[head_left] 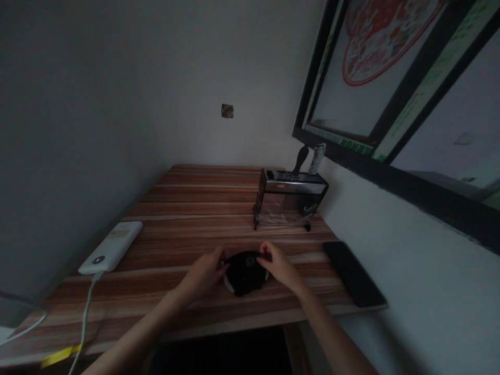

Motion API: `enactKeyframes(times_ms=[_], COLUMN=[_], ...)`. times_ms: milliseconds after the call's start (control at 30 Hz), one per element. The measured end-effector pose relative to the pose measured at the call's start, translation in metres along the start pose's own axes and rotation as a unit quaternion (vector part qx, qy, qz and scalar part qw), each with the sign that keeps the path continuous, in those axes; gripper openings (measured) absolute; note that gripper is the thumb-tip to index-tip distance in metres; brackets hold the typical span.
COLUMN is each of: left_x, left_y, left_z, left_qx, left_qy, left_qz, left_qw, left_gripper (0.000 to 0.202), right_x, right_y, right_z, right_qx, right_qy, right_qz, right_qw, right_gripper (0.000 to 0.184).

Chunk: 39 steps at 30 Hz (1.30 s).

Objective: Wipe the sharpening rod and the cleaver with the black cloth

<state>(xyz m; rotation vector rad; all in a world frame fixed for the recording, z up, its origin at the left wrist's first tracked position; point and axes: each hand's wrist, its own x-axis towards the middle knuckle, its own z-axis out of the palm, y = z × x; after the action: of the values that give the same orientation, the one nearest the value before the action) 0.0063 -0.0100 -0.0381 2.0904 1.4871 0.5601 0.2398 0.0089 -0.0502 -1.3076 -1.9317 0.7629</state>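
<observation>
A small black cloth piece (246, 275) with pale patches along its sides and a faint round mark near the top lies at the table's front edge. What kind of cloth item it is, I cannot make out. My left hand (214, 265) pinches its upper left corner between thumb and fingers. On the other side, my right hand (273, 260) grips the upper right corner in the same way, fingers curled. The cloth's top edge is stretched between both hands, while its lower part spreads toward me.
A knife rack (292, 200) with two handles sticking up stands at the back right of the wood-grain table (195, 208). A black phone-like slab (353, 273) lies by the right wall. At left is a white power bank (113, 247) with a cable (86, 312). Yellow tape (60, 356) marks the front edge.
</observation>
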Motion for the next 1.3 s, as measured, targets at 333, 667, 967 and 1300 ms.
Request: enactKeyframes(times_ms=[333,667,967,1300], left_x=[0.088,0.109,0.091,0.075], left_y=[0.058,0.077,0.052,-0.014], left_z=[0.052,0.088,0.055,0.011], left_qx=[-0.113,-0.081,-0.14,-0.342], left_qy=[-0.006,0.026,0.033,0.163], left_qz=[0.122,0.148,0.133,0.001], left_qw=[0.986,0.985,0.981,0.925], left_gripper=[0.015,0.02,0.016,0.035], right_x=[-0.01,-0.025,-0.032,0.021], right_y=[0.064,0.088,0.069,-0.049], right_z=[-0.068,-0.079,-0.092,-0.014], right_qx=[0.0,-0.115,-0.267,0.04], right_qy=[0.164,0.23,0.231,0.095], right_qz=[0.049,0.11,0.089,-0.022], right_qw=[0.985,0.96,0.932,0.994], right_gripper=[0.025,0.028,0.028,0.023])
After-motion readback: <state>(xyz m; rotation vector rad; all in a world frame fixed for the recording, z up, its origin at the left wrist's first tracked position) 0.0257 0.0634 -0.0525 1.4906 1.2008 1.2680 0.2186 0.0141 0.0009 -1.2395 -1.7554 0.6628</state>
